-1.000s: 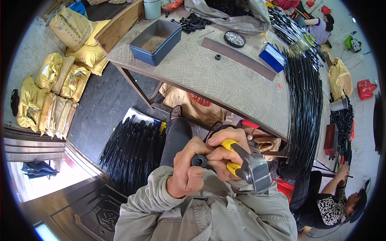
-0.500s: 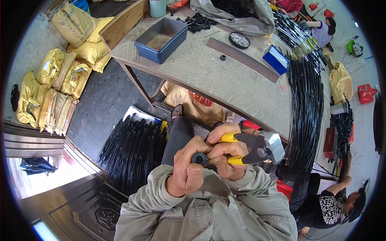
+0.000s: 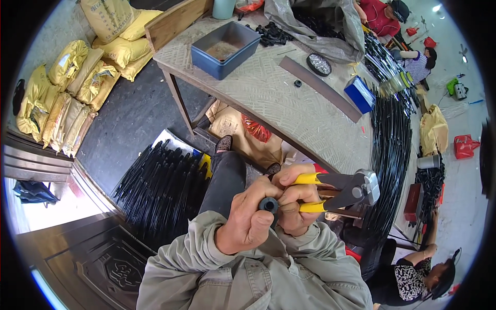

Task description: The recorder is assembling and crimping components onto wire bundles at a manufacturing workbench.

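Observation:
My left hand [image 3: 246, 221] is closed around a black round piece [image 3: 268, 204] with a hole in its end, which faces up beside my thumb. My right hand [image 3: 298, 209] grips end-cutting pincers [image 3: 338, 196] by their yellow-and-grey handles, and the metal head points right, away from my left hand. A gap shows between the two handles. My hands meet in front of my chest, above my lap. The right fingertips press close to the black piece, and whatever lies between the fingers is hidden.
Ahead stands a worktable [image 3: 232, 85] with a blue-grey bin [image 3: 219, 64], a metal strip [image 3: 320, 88], a dish of small shiny parts [image 3: 319, 65] and a blue box [image 3: 360, 94]. Long black rods [image 3: 390, 155] hang at its right end. More black rods [image 3: 160, 191] lie left of my leg. Co-workers sit at right.
My view has shifted slightly, so both hands sit a little further right in it. The pincers have turned a little, and the gap between their handles shows more. Both hands keep their hold.

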A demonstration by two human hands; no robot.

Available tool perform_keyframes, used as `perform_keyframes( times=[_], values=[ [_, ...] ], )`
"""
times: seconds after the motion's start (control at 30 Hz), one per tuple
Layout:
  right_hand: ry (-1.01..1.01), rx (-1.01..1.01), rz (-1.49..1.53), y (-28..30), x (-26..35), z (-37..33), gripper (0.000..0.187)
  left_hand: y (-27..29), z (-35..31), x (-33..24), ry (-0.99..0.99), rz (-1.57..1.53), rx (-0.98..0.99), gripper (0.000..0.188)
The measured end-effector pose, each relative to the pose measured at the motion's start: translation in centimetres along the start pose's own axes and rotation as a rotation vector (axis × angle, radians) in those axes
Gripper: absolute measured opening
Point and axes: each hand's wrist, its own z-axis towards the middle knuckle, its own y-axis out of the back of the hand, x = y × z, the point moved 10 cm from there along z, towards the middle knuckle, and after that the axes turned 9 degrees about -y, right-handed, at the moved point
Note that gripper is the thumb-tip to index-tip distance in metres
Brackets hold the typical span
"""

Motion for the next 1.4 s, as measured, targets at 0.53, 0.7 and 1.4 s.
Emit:
perform_keyframes(
  times=[0.53,0.7,1.4],
  values=[
    [-0.046,0.018,-0.128,-0.8,1.1,0.7,0.012,0.8,0.2,-0.4,-0.065,0.112,-0.070,0.054],
    [-0.113,-0.178,0.016,-0.3,0.1,-0.4,0.012,1.3,-0.1,0.0,-0.034,0.138,-0.080,0.055],
    [-0.257,-0.007,0.013,-6.9,-2.0,0.0,0.017,8.1,-2.9,1.8,0.150,0.078,-0.387,0.071]
  ],
)
